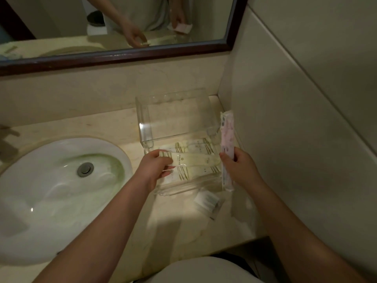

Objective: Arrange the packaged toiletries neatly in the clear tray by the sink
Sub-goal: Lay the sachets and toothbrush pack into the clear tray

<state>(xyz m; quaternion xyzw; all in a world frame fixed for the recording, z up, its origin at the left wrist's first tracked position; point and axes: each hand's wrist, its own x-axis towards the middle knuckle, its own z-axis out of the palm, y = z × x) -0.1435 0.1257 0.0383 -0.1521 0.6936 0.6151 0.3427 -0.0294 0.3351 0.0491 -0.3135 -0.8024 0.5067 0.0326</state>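
Several cream packets (195, 160) with gold stripes lay flat in the near half of the tray (142, 127) in the head view, running from its left wall to its right. The left hand (155, 168) pinched the left end of the top one, fingers curled over it, just inside the tray's left wall. The right hand (238, 166) gripped a long pink packet (227, 137) near its middle, held on edge along the tray's right wall. Whether it was inside or outside that wall could not be told. One small white sachet (206, 203) lay just in front of the tray's near right corner. The sink (61, 190) sat left of the tray. All the packets looked light, thin and limp in slick film, so they would likely bow and slide. A flat pinch near an end, or at mid-length for the long one, seemed the safest hold.
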